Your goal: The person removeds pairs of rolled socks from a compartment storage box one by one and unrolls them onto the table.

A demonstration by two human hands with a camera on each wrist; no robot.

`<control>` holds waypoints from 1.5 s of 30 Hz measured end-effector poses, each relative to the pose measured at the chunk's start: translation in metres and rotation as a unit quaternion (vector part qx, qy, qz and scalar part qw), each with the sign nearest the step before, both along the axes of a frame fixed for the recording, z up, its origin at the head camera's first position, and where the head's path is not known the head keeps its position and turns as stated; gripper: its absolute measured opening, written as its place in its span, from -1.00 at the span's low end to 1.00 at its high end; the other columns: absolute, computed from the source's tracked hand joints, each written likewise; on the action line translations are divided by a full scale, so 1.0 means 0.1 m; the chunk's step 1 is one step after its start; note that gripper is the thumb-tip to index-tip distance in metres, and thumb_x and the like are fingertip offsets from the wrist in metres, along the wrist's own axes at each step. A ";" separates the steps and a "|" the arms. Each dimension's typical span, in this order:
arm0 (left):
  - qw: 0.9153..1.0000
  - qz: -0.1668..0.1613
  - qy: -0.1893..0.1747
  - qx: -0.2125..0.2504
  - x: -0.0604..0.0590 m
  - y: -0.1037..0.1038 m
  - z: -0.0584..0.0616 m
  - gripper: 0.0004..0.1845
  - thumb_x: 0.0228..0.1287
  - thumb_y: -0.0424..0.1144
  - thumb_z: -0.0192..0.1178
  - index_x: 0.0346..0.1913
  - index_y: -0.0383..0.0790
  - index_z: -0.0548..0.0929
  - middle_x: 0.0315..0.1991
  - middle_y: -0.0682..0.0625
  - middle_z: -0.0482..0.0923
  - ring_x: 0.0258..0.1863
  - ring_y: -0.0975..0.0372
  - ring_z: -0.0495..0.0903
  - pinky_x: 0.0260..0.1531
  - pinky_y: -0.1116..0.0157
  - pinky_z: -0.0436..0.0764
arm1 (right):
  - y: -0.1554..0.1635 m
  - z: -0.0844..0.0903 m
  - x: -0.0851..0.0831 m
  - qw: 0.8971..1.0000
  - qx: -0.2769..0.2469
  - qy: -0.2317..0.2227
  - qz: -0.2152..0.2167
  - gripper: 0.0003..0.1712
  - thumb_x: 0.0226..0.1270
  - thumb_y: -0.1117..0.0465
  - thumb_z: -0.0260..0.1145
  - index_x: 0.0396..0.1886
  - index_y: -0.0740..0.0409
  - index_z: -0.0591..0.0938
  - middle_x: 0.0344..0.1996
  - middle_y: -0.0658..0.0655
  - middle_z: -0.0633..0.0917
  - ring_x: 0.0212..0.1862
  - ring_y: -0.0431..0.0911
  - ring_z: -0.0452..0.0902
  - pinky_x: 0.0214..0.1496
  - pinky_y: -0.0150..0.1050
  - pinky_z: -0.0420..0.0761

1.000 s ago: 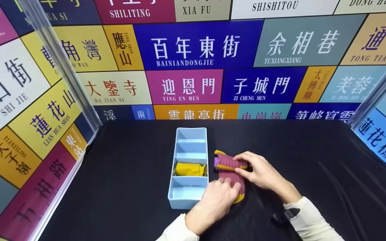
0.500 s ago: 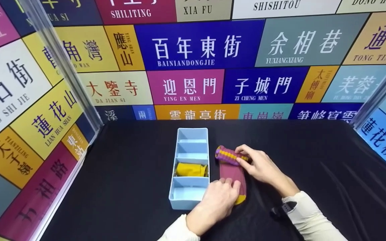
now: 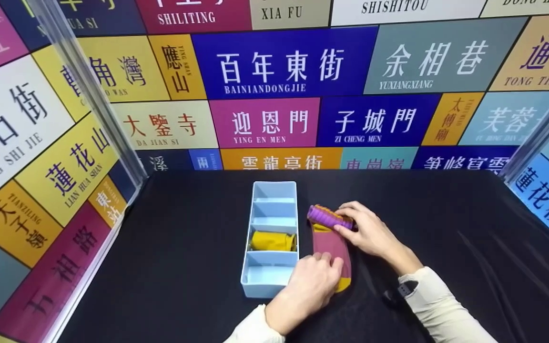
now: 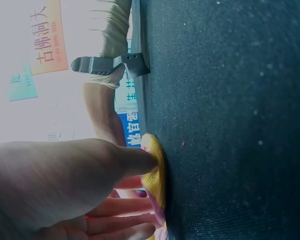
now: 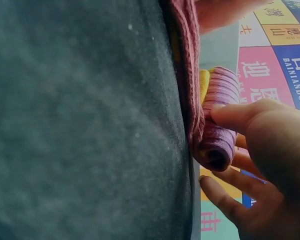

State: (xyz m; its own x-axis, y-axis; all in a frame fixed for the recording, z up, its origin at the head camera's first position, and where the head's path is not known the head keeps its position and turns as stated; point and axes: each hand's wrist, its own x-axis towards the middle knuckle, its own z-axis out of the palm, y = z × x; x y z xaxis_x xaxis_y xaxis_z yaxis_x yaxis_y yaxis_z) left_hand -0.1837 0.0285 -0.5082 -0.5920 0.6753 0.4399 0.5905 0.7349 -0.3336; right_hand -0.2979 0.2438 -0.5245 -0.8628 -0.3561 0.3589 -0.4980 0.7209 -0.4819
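A mauve sock (image 3: 330,245) with mustard toe and purple-striped cuff lies on the black cloth, its far end rolled into a tight tube. My right hand (image 3: 370,231) holds the right end of that roll (image 3: 329,218), thumb on the near side and fingers over the far side. In the right wrist view the thumb presses the ribbed roll (image 5: 222,120), whose dark hollow end shows. My left hand (image 3: 310,283) presses down the flat part near the toe. The left wrist view has the thumb and fingertips against the mustard-and-mauve toe (image 4: 157,175).
Just left of the sock stands a light blue divided box (image 3: 246,281). One compartment holds a rolled mustard sock (image 3: 272,241). Black cloth (image 3: 184,257) covers the table, creased at the right. Walls with colourful street-name panels (image 3: 279,64) enclose the back and sides.
My right hand has moved slightly away from me and turned the roll over, so purple stripes now face the head camera and more flat sock shows. My left hand has stayed in place.
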 end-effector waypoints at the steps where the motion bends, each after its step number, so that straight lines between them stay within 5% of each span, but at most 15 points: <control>1: 1.000 -0.001 -0.001 0.000 0.00 0.00 0.00 -0.66 0.15 0.05 0.54 -0.25 0.00 0.59 -0.39 0.11 0.62 -0.45 0.25 0.61 -0.53 0.32 0.57 | -0.01 0.00 0.00 1.000 0.004 -0.002 -0.006 -0.60 0.40 0.10 0.57 0.15 0.13 0.78 0.20 0.14 0.71 0.13 0.07 0.69 0.24 0.09 0.70; 13: 1.000 -0.007 -0.023 -0.002 -0.03 0.00 -0.01 -0.70 0.20 0.03 0.51 -0.23 0.00 0.61 -0.40 0.10 0.61 -0.46 0.23 0.61 -0.53 0.31 0.57 | -0.07 -0.01 -0.07 0.999 -0.011 0.023 -0.031 -0.76 0.45 0.20 0.51 0.03 0.04 0.71 -0.08 0.09 0.72 -0.11 -0.03 0.65 0.00 0.00 0.67; 22: 1.000 -0.003 -0.019 0.001 -0.03 0.00 -0.02 -0.68 0.18 0.03 0.52 -0.23 0.01 0.59 -0.40 0.11 0.62 -0.44 0.23 0.63 -0.52 0.31 0.58 | -0.06 0.02 -0.12 0.999 0.008 0.019 -0.032 -0.59 0.30 0.09 0.65 0.06 0.14 0.77 0.23 0.19 0.68 0.21 0.11 0.63 0.20 0.13 0.70; 29: 1.000 -0.002 -0.019 0.010 -0.04 0.02 -0.05 -0.67 0.14 0.02 0.54 -0.25 0.01 0.58 -0.40 0.11 0.63 -0.44 0.23 0.64 -0.52 0.29 0.60 | -0.06 0.02 -0.17 0.998 0.022 0.005 -0.061 -0.66 0.40 0.16 0.55 0.11 0.04 0.72 0.00 0.06 0.77 -0.06 0.01 0.69 -0.01 0.05 0.70; 37: 0.999 -0.004 -0.033 0.016 -0.05 0.03 -0.06 -0.70 0.15 -0.02 0.54 -0.24 0.03 0.60 -0.39 0.12 0.65 -0.43 0.23 0.65 -0.51 0.28 0.62 | -0.07 0.00 -0.21 0.997 0.015 -0.002 -0.080 -0.77 0.46 0.13 0.50 0.04 -0.06 0.69 -0.06 0.05 0.81 -0.13 0.01 0.70 -0.07 0.01 0.68; 45: 0.999 -0.007 -0.035 0.018 -0.05 0.03 -0.05 -0.72 0.15 -0.03 0.53 -0.24 0.03 0.61 -0.39 0.13 0.65 -0.44 0.23 0.64 -0.51 0.28 0.63 | -0.08 -0.03 -0.24 0.995 0.016 -0.022 -0.097 -0.61 0.40 -0.02 0.56 0.10 0.02 0.71 -0.15 0.08 0.72 -0.18 0.01 0.61 -0.13 -0.02 0.61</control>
